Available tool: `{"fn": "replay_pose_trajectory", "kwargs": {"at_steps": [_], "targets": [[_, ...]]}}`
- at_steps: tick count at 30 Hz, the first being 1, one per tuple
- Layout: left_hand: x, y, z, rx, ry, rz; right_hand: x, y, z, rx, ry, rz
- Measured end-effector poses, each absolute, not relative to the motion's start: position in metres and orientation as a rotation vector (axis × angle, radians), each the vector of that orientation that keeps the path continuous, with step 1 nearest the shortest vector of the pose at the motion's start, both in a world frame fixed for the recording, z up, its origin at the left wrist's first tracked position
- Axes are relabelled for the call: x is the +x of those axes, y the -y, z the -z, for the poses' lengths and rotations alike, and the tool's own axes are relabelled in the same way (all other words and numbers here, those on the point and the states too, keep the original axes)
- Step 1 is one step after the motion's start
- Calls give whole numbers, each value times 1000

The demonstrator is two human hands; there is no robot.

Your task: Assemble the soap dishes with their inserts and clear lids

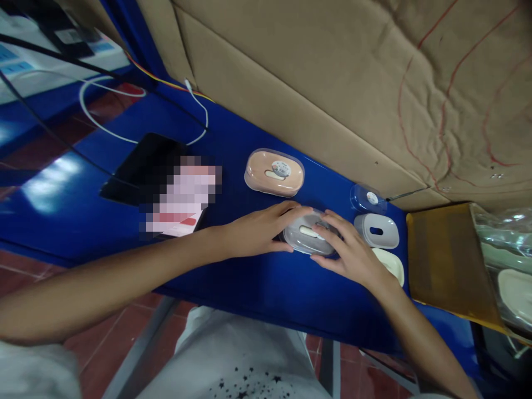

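Near the middle of the blue table [241, 282], a grey oval plastic box [303, 244] with a clear cover sits between my two hands. A small white oblong piece shows through its top. My left hand [272, 227] grips the left end, thumb on the near side and fingers over the far edge. From the right, my right hand [347, 244] closes round the other end, fingers across the cover and thumb at the near side. The fingers partly hide the cover and a round sticker. Behind it stands a similar peach box [274, 172] with a sticker on its clear cover.
To the right are a clear cover [368, 198], a grey oval shell [382, 231] with a slot and a cream oval part [393, 266]. A cardboard box [453, 266] holds bagged parts. On the left lie a dark tablet [141, 166], blurred-out packaging [183, 199] and a white cable [100, 130].
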State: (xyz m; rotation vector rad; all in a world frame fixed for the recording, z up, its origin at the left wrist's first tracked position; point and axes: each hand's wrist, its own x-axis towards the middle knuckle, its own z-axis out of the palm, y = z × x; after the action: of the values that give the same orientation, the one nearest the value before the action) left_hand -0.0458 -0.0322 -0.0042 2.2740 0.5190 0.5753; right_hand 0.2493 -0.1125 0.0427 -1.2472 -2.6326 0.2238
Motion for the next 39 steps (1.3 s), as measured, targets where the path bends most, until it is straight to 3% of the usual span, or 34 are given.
{"fn": "replay_pose_trajectory", "kwargs": {"at_steps": [23, 30, 35, 39], "targets": [[-43, 39, 6, 2181, -588, -567, 245, 115, -40, -1201, 2654, -136], [-45, 43, -2, 2415, -648, -713, 270, 70, -35, -1395, 2555, -90], [-46, 44, -1, 2631, -549, -632, 287, 61, -63, -1566, 2487, -125], [-47, 45, 2, 2645, -534, -601, 323, 123, -84, -1731, 2248, -3]]}}
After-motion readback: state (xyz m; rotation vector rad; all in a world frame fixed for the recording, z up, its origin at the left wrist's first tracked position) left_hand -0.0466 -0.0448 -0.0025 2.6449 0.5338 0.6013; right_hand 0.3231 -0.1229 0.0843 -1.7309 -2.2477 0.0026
